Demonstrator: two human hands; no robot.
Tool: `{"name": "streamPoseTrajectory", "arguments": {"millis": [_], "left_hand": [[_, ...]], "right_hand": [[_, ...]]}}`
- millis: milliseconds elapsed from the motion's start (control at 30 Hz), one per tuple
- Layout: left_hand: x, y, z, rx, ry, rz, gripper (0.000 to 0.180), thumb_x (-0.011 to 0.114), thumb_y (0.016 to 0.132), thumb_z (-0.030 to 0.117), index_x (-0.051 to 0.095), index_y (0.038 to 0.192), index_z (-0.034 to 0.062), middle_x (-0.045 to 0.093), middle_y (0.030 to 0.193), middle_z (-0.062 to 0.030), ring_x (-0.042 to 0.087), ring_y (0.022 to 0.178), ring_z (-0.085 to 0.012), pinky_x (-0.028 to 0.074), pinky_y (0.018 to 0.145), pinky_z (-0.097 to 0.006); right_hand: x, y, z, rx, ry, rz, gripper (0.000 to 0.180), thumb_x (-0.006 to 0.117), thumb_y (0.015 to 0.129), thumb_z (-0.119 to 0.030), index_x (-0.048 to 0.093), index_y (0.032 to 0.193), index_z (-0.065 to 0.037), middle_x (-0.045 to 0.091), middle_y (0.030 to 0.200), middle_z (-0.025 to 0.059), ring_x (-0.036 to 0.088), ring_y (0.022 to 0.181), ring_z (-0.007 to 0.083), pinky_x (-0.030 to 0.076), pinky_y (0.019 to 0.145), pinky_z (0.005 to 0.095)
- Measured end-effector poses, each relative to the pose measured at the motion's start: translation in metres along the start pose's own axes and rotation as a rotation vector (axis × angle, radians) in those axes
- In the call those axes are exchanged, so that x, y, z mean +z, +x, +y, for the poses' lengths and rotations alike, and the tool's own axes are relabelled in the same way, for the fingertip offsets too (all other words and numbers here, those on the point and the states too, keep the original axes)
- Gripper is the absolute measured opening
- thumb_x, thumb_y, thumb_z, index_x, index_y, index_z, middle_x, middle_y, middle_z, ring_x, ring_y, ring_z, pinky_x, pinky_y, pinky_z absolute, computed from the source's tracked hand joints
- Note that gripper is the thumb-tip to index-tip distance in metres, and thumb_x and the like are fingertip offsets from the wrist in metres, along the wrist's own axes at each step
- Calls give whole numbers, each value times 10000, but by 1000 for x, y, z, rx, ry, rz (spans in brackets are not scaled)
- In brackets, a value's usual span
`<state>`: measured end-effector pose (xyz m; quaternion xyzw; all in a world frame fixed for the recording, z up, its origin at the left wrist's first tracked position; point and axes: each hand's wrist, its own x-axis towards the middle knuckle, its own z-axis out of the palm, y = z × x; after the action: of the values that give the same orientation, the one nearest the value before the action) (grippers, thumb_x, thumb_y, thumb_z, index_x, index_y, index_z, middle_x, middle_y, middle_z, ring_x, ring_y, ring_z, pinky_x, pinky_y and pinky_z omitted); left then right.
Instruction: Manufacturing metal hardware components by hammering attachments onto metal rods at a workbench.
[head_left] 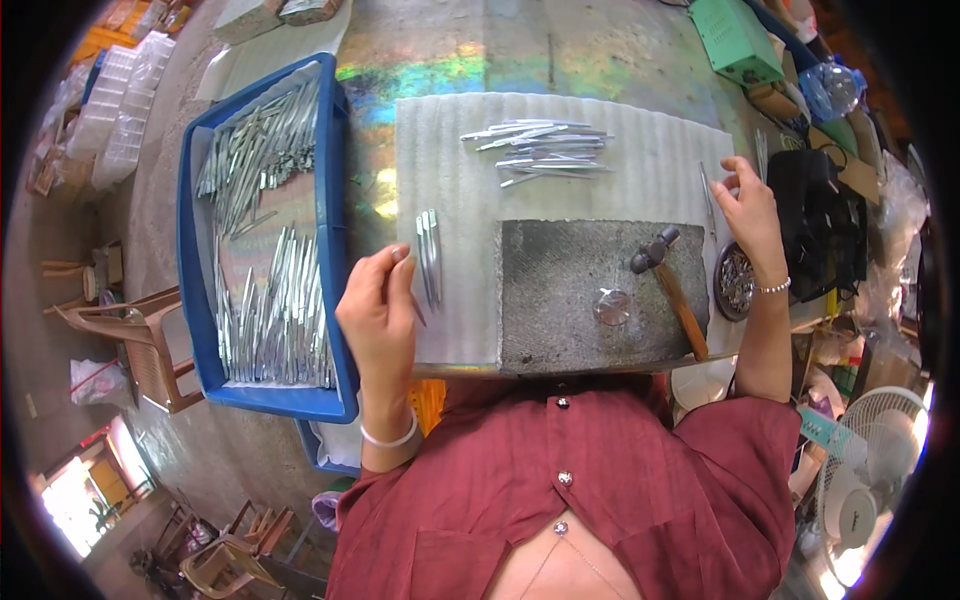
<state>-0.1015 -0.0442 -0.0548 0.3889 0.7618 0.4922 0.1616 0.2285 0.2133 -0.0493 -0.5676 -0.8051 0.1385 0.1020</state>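
My left hand (378,310) is closed, its thumb and fingers pinched together, by the left edge of a white foam sheet (450,130). A thin pointed tip shows beside its fingers; what it belongs to is unclear. Close by lie a few slim silver metal pieces (428,250). My right hand (752,215) hovers at the sheet's right edge with fingers apart and nothing seen in them, near a thin metal rod (708,200). A hammer (675,285) with a wooden handle rests on a dark, rough plate (570,255), next to a small clear round disc (612,307).
A blue tray (335,200) full of slim metal pieces stands left. Another pile (540,150) lies on the sheet's far part. At right are a round dish (735,285) of small metal parts, a black bag (815,220), a green box (735,40) and a fan (865,480).
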Motion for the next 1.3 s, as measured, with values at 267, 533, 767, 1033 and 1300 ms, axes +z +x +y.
{"name": "streamPoseTrajectory", "arguments": {"millis": [267, 533, 767, 1033, 1300], "left_hand": [[30, 25, -41, 21, 276, -20, 227, 666, 806, 115, 610, 995, 2, 595, 760, -145, 587, 629, -264, 466, 586, -367], [32, 23, -25, 143, 390, 44, 260, 670, 812, 119, 600, 1039, 13, 584, 858, -139, 576, 665, -265, 474, 595, -352], [61, 63, 34, 343, 244, -173, 203, 621, 797, 24, 632, 998, 48, 589, 921, -132, 593, 796, -264, 478, 665, -332], [105, 137, -28, 289, 545, -357, 109, 618, 775, 79, 583, 863, 26, 579, 905, -169, 549, 945, -342, 444, 780, -435], [52, 85, 39, 278, 369, -152, 85, 624, 836, 62, 556, 843, 12, 540, 698, -73, 533, 634, -148, 430, 605, -285]], "right_hand": [[24, 16, 13, 140, -101, -127, 333, 551, 795, -187, 514, 1081, -20, 618, 921, 222, 600, 880, 379, 455, 771, 445], [-11, -37, -29, -1, 237, -29, 307, 581, 794, -75, 531, 1088, -4, 595, 820, 156, 601, 727, 275, 474, 695, 346], [-25, -107, -75, -196, 453, -257, 319, 608, 776, -24, 532, 1085, 5, 573, 927, 123, 583, 803, 244, 471, 736, 312], [-4, -129, -79, -328, 135, -29, 486, 627, 720, -40, 468, 1177, 3, 508, 1084, 171, 510, 996, 341, 440, 821, 403], [-9, -132, -67, -150, 175, -61, 381, 582, 712, -2, 488, 1080, 0, 491, 971, 151, 557, 836, 322, 477, 723, 388]]}}
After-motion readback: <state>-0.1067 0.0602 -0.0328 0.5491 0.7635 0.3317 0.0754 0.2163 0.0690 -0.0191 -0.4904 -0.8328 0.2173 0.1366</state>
